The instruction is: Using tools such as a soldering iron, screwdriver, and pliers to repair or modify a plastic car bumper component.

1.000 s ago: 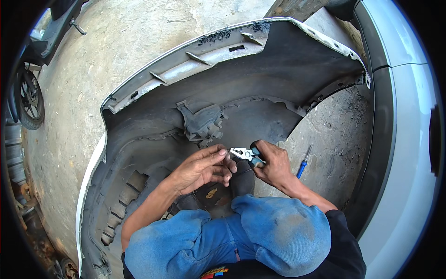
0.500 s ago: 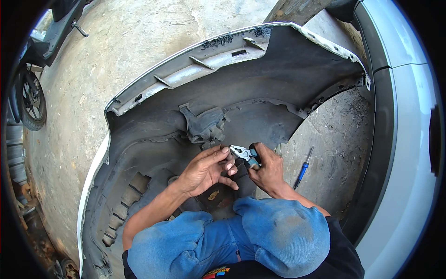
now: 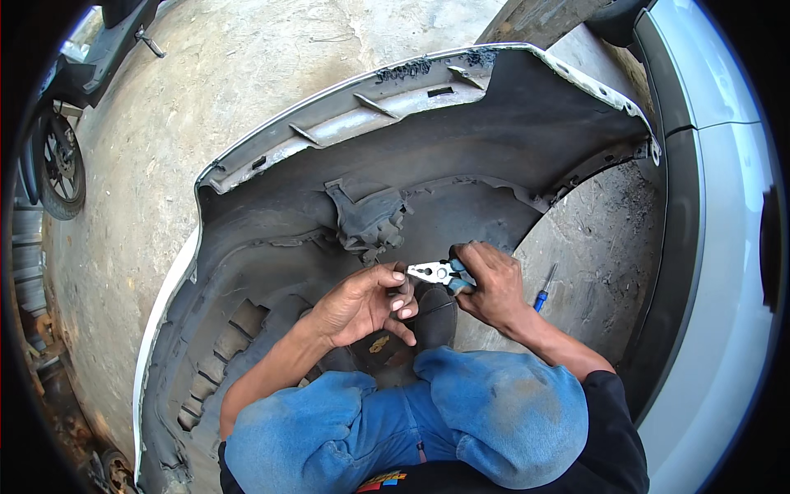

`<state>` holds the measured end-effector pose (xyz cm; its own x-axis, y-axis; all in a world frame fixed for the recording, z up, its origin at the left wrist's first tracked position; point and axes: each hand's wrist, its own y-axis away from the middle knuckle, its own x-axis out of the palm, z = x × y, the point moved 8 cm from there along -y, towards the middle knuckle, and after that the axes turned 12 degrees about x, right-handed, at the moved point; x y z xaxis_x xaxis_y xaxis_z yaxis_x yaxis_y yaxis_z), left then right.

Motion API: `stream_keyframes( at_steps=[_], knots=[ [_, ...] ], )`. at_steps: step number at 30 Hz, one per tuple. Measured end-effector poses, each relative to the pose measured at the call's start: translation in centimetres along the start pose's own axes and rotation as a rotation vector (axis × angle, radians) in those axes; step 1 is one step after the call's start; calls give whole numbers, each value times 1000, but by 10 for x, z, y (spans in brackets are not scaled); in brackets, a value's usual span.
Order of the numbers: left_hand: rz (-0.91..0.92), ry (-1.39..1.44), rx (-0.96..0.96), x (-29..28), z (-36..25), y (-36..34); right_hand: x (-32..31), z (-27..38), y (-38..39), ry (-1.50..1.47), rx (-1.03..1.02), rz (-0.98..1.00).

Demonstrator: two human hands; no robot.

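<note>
Right hand (image 3: 496, 284) gripped silver-nosed, blue-handled metal pliers (image 3: 441, 272) near the inner right edge of a white-rimmed dark plastic shell (image 3: 461, 136), tips beside the left hand (image 3: 355, 306), fingers half-curled, contents indiscernible; step judged fine plier work, next requiring steady alignment.

Silver pliers (image 3: 442, 274), grips (image 3: 462, 286) perhaps blue and black, blue jeans (image 3: 520, 420), white-edged grey bumper (image 3: 469, 148)

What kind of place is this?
Probably a vehicle repair yard or workshop: a detached bumper lies on the concrete floor, pliers are in the right hand, and a motorcycle stands nearby.
</note>
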<state>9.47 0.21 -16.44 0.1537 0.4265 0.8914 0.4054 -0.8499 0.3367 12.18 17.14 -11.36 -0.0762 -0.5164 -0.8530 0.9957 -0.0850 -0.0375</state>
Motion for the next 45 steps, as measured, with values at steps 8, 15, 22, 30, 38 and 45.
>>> stream_keyframes(
  at_steps=[8,15,22,30,38,45],
  knots=[
    [150,42,-92,9,-9,4,-18,24,-18,94,-201,111],
    [-57,-504,278,17,-46,25,-40,44,-35,170,-228,155],
    [-22,-1612,982,78,-99,51,-57,57,-35,210,-130,104],
    [-58,-1609,1180,78,-99,61,-66,65,-35,211,-136,79],
    [120,-1886,1288,92,-98,69,-75,78,-40,300,-241,115],
    [208,-2069,1419,104,-100,68,-87,87,-44,382,-266,67]
  ],
)
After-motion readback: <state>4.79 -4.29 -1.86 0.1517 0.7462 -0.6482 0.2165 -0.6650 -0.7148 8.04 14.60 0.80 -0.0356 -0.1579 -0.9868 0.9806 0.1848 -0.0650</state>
